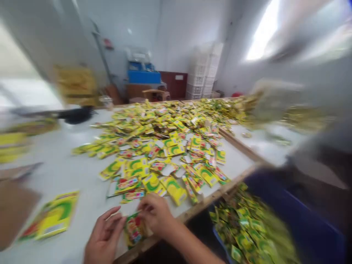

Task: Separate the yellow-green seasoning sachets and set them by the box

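Observation:
A small printed carton (133, 230), with a red and green picture side facing up, is between my two hands at the table's front edge. My left hand (106, 234) has its fingers curled, and its thumb meets the carton's left edge. At the upper right corner, my right hand (156, 216) pinches the carton with thumb and fingers bent together. Just beyond the hands spreads a large heap of flat yellow-green cartons (173, 189), some with white flaps showing. To the left lie a few stacked yellow cartons (56, 216).
A wooden edge strip (214, 196) borders the white table (82, 176). Below right, a blue bin (308, 220) holds many small green-yellow sachets (247, 227). More sachets lie at the far right behind a wooden divider (239, 145). White crates (202, 73) stand at the back.

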A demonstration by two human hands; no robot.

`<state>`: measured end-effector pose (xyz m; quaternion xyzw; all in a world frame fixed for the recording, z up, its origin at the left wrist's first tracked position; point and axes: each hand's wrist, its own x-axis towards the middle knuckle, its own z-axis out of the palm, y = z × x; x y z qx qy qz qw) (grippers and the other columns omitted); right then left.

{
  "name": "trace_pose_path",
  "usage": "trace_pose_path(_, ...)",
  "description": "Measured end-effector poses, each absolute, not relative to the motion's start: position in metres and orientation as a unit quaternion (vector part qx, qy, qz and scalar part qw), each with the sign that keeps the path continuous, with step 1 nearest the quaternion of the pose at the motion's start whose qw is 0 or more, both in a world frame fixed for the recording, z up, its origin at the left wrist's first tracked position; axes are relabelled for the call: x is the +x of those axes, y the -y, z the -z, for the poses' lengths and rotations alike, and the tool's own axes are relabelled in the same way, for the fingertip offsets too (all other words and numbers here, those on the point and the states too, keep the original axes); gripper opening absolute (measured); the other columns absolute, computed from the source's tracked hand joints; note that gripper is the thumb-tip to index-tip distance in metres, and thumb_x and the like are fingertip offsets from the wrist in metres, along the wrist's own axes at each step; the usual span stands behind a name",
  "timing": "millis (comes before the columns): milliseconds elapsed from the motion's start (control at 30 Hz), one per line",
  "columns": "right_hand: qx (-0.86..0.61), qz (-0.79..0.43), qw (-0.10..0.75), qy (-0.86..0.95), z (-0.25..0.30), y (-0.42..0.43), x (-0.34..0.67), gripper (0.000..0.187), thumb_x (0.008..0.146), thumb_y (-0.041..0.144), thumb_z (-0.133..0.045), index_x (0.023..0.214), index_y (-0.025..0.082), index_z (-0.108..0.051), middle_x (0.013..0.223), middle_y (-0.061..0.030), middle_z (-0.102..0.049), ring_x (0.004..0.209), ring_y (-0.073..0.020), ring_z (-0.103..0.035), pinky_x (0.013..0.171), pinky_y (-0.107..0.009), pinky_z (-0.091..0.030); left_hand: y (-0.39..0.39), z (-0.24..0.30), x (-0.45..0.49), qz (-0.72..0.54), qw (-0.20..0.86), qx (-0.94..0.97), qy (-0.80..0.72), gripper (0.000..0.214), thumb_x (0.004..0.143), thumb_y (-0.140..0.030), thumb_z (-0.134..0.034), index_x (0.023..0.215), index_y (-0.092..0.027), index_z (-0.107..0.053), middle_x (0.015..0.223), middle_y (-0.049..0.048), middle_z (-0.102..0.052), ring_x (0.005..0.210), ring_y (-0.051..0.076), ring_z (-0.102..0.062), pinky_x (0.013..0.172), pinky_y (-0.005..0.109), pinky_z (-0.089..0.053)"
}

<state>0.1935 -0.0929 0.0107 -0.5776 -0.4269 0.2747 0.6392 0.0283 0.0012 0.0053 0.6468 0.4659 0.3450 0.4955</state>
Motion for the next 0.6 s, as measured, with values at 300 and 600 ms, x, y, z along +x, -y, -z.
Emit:
trace_pose_path(300,-0.590,-0.331,0.630,0.382,-0.027,0.082,0.186,0.005,0.072,0.022,-0.077,0.077,0.020,-0.076,0.074,-0.0023,-0.069,0.070,-0.0164,-0.062,0.065,-0.026,-0.048,-0.002,-0.012,0.019,-0.305,0.568,0.628,-0.436,0.035,0.078,-0.047,-0.071,0.101,-0.020,-0.071,0.105,0.0046,-0.072,0.097,0.022,-0.066,0.089,0.030,-0.056)
trace_pose_path(600,-0.595,-0.403,0.613,0.328,-0.029,0.080,0.185,0.013,0.066,0.029,-0.082,0.073,0.019,-0.077,0.070,-0.0033,-0.072,0.066,-0.0187,-0.065,0.064,-0.028,-0.052,-0.011,-0.029,0.020,-0.252,0.584,0.686,-0.354,0.024,0.081,-0.041,-0.070,0.095,-0.022,-0.075,0.097,0.0038,-0.073,0.097,0.019,-0.066,0.088,0.026,-0.053)
